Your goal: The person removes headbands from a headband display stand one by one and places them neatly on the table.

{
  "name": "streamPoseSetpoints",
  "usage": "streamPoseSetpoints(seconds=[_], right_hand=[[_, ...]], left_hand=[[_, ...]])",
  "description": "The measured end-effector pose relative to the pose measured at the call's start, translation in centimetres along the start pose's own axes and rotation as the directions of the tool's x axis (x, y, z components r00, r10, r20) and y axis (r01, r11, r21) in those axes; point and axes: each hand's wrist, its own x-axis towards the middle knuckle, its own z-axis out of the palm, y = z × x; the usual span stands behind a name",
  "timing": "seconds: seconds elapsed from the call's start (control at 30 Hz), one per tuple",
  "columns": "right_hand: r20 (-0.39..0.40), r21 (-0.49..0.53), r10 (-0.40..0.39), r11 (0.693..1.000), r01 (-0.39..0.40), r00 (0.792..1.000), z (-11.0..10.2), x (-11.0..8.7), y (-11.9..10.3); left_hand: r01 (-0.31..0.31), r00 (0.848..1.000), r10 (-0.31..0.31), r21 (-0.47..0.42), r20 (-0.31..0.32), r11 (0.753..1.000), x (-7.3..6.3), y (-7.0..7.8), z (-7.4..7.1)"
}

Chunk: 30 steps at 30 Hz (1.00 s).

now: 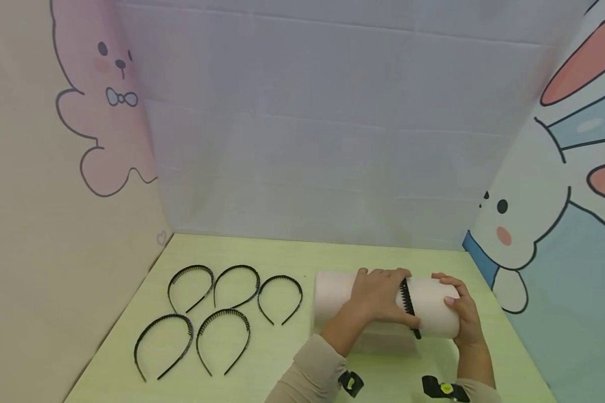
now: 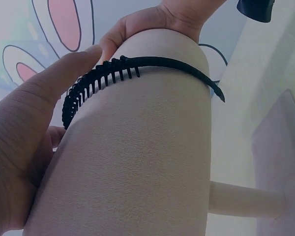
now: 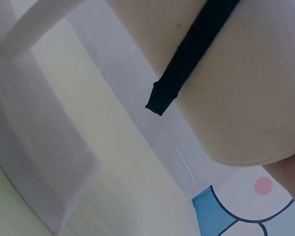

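A white padded cylinder (image 1: 333, 294) lies sideways on a post (image 2: 243, 199), which rises from a flat base (image 3: 49, 147). Around it sits a black toothed headband (image 1: 408, 299), right of the cylinder's middle; its free tip hangs past the curve in both wrist views. My left hand (image 1: 378, 294) reaches over the cylinder from the left, fingers at the top and thumb at the front, gripping the headband. At the right end, my right hand (image 1: 466, 316) holds the cylinder, fingers over the far top and thumb at the near side.
Several black headbands lie flat on the pale green table (image 1: 272, 369) left of the cylinder, such as the front left headband (image 1: 163, 318) and the nearest headband (image 1: 280, 277). Walls with a pink bear (image 1: 116, 112) and a white rabbit (image 1: 529, 235) enclose the table.
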Motion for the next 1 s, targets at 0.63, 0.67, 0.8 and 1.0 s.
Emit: streamPoseSetpoints(seconds=[0.63,0.67,0.8,1.0], right_hand=[[-0.021,0.000,0.028,1.000,-0.028,0.999,0.0,0.0,-0.1],[-0.021,-0.002,0.029,1.000,-0.029,0.999,0.0,0.0,-0.1],[-0.026,-0.001,0.023,1.000,-0.023,0.999,0.0,0.0,0.0],[-0.018,0.010,0.023,1.000,-0.023,1.000,-0.1,0.0,0.2]], left_hand=[[0.036,0.999,-0.036,-0.043,0.004,0.998,-1.6,-1.4,-0.6],[0.036,0.999,-0.036,-0.045,0.005,0.998,-1.7,-1.5,-0.7],[0.027,1.000,-0.027,-0.042,0.009,0.999,-1.9,-1.8,-1.0],[0.014,1.000,-0.013,-0.037,0.016,0.999,-2.4,-2.2,-1.3]])
